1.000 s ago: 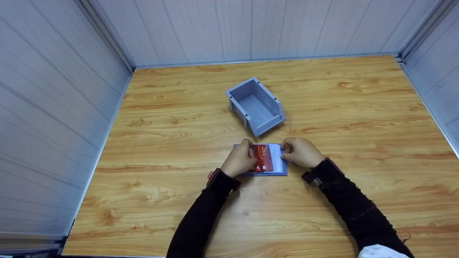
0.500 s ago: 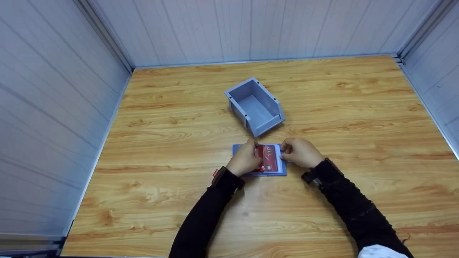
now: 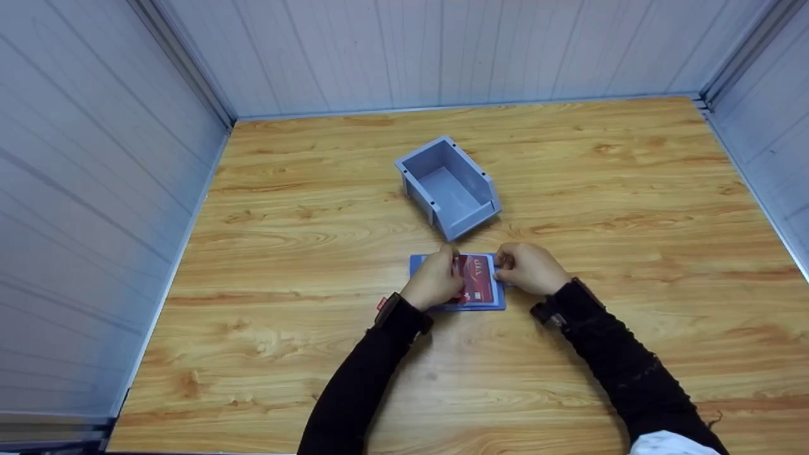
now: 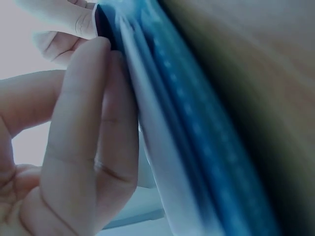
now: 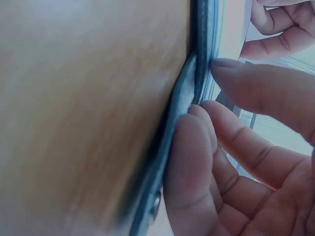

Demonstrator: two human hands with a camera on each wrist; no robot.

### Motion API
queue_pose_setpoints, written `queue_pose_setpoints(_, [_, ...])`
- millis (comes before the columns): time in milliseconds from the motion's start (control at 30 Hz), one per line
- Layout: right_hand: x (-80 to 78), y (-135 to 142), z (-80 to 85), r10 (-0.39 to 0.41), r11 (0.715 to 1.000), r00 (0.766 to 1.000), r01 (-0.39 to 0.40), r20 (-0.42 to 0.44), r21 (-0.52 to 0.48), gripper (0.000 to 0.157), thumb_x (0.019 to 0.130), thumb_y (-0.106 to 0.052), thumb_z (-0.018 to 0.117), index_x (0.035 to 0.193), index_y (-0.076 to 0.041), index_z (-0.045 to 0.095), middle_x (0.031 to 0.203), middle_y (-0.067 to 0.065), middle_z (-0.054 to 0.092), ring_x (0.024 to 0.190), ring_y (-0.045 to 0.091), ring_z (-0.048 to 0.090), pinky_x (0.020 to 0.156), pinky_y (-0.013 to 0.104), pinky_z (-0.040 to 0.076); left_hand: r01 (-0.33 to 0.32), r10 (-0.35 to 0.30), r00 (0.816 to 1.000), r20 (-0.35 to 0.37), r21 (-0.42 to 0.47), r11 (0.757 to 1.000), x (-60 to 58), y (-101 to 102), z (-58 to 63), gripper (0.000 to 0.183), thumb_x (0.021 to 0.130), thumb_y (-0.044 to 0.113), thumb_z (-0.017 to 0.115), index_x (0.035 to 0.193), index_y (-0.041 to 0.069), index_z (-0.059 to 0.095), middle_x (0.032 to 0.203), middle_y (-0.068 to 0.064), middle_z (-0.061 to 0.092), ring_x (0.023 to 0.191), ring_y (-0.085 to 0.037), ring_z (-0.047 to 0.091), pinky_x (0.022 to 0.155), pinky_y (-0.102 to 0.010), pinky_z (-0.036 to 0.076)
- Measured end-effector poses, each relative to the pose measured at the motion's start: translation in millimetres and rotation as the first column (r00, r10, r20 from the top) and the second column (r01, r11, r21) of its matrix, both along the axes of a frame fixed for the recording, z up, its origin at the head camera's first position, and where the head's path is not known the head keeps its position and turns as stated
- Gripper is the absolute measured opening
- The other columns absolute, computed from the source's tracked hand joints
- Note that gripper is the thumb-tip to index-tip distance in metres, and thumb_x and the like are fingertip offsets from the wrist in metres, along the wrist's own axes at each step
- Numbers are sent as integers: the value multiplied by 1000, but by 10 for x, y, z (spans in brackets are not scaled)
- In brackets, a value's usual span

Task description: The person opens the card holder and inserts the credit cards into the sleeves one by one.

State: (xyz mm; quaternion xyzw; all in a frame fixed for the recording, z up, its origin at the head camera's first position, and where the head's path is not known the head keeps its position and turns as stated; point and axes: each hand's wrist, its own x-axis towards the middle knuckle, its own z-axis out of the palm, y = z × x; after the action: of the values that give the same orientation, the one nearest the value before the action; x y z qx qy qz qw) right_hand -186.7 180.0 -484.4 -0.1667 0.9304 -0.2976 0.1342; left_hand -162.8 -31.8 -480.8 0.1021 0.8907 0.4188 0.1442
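A blue card holder (image 3: 417, 263) with stitched edges and clear sleeves lies open on the table below the bin. My left hand (image 3: 433, 278) pinches a red card (image 3: 478, 278) by its left part; the card lies over the pale sleeve, close to its right edge. At the holder's right edge my right hand (image 3: 532, 268) pinches the sleeve edge between thumb and fingers. The right wrist view shows a strap (image 5: 172, 115) with a metal snap (image 5: 156, 204) beside those fingers. In the left wrist view the layered sleeves (image 4: 162, 147) stand right next to my left fingers (image 4: 78, 108).
A grey plastic bin (image 3: 450, 196), with nothing in it, stands just beyond the card holder, turned at an angle. White panel walls (image 3: 392, 54) border the wooden table (image 3: 303, 354) at the back and on both sides.
My left hand has moved to the right with the red card, which now covers more of the pale sleeve. The right hand and the bin have stayed in place.
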Motion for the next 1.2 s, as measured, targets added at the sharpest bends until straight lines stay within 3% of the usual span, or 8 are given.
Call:
queue_pose_setpoints(133, [-3,-3,-3,0,1000,1000,0,3,1,16,81,-14,74,92,-4,66,77,5,64,68,15,55,63,27,43,10,-10,1000,14,4,1000,-5,-10,4,45,80,-3,60,125,-4,52,82,-6,60,70,-15,58,61,-21,49])
queue_pose_setpoints(367, [-9,-3,-3,-3,1000,1000,3,11,-10,17,80,-14,74,92,-4,66,77,5,64,67,15,55,62,26,42,13,-20,994,104,70,997,5,-49,23,36,90,4,57,125,-5,53,71,0,57,54,-10,62,51,-22,54])
queue_pose_setpoints(533, [-13,6,-12,5,1000,1000,-5,-5,-27,16,80,-13,73,91,-4,66,75,4,63,66,13,53,62,27,41,25,-27,999,31,76,997,20,-152,46,36,90,4,55,125,-7,55,74,-1,58,55,-9,59,51,-22,52])
queue_pose_setpoints(667, [-15,10,-22,7,999,1000,-7,-5,-31,15,80,-13,73,91,-4,66,74,3,62,65,12,52,62,27,41,-13,15,994,-104,22,1000,42,-292,82,37,89,6,59,125,-5,59,88,-9,63,73,-15,60,70,-30,54])
queue_pose_setpoints(767, [-14,12,-24,7,999,1000,-7,3,-32,15,80,-12,73,91,-4,66,74,3,63,65,12,52,61,27,42,-88,86,986,-144,-11,996,61,-397,102,37,90,11,63,123,-4,61,106,-18,63,96,-26,60,91,-39,51])
queue_pose_setpoints(900, [-10,12,-20,9,1000,1000,-9,7,-29,15,80,-12,73,91,-4,66,75,4,63,66,13,53,61,27,42,-159,153,983,-99,-58,986,76,-501,85,45,90,16,65,129,-5,57,123,-24,57,115,-34,58,105,-44,45])
queue_pose_setpoints(1033, [-8,8,-19,6,1000,1000,-6,5,-22,16,80,-13,74,91,-4,66,76,5,64,67,14,54,62,27,43,-147,143,988,-53,-81,986,64,-570,42,52,87,17,65,132,-7,54,125,-25,57,116,-34,56,106,-44,44])
queue_pose_setpoints(1200, [-7,1,-10,1,1000,1000,-1,8,-22,17,80,-13,74,91,-4,66,77,5,64,68,14,55,63,26,43,-137,137,990,-24,-16,990,26,-637,10,57,83,14,68,132,-10,51,123,-26,59,114,-34,56,105,-45,44])
